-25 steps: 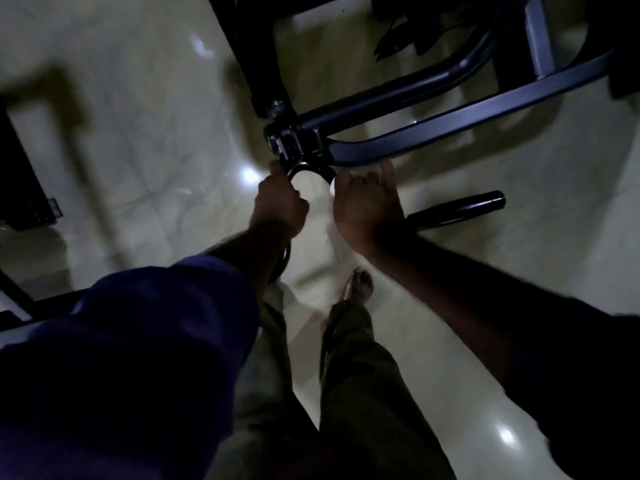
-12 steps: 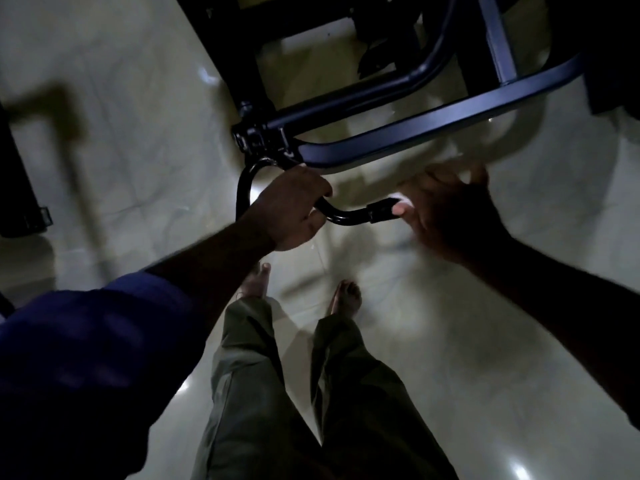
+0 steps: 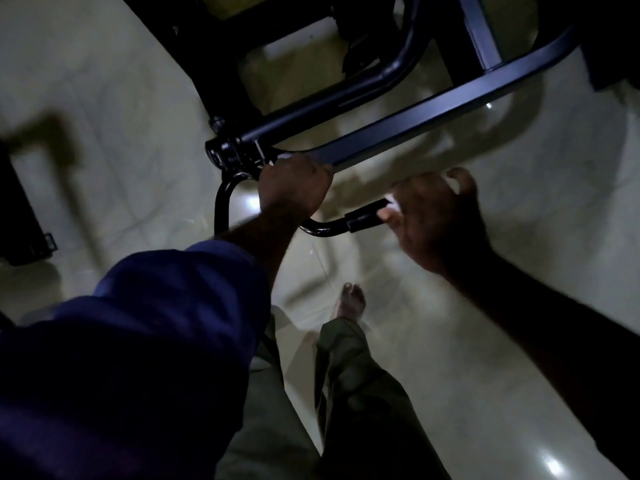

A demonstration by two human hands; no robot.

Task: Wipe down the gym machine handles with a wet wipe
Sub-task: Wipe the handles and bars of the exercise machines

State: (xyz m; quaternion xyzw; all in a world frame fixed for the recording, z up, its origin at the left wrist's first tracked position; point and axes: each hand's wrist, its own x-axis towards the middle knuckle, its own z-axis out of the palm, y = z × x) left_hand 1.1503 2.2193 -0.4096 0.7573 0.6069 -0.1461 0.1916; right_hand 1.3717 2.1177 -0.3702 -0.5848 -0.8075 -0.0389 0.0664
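A black curved handle bar hangs from the pivot of the dark gym machine arm. My left hand is closed around the upper part of that bar, just below the pivot. The bar's black rubber grip points right. My right hand curls over the far end of the grip, hiding it. A small pale scrap, the wet wipe, shows at my right fingertips against the grip; most of it is hidden under the hand.
The machine's black frame tubes cross the top of the view over a glossy pale tiled floor. A dark equipment base stands at the left edge. My legs and a bare foot are below the handle.
My right hand went from beside the pivot out onto the rubber grip. My left hand slid up the curved bar toward the pivot. The view has shifted slightly.
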